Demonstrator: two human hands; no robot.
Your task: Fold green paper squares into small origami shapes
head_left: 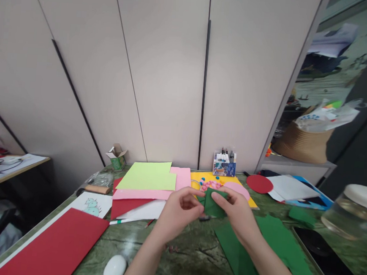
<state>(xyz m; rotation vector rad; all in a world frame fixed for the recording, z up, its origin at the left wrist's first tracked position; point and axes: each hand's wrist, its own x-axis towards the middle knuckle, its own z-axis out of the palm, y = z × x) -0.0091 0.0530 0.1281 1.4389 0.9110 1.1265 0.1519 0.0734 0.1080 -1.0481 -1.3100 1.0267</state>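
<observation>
Over the middle of the table I hold a small piece of green paper [213, 205] with layered, folded-looking edges. My right hand [237, 207] pinches it from the right, thumb on the near face and fingers behind. At its left edge is my left hand [179, 209], thumb and forefinger curled close around a bit of green; the exact contact is hard to see. Larger sheets of green paper [277, 242] with cut edges lie beneath and beside my right forearm. A small dark object [204, 218] sits on the table just below the held piece.
Left are a red sheet [57, 242], a drawing [94, 204] and a white mouse [115, 269]. Behind are lime-green paper [148, 175], pink bits on a yellow sheet [204, 176] and a marker box [224, 165]. Right are a dark phone [326, 259] and a lidded jar [354, 210].
</observation>
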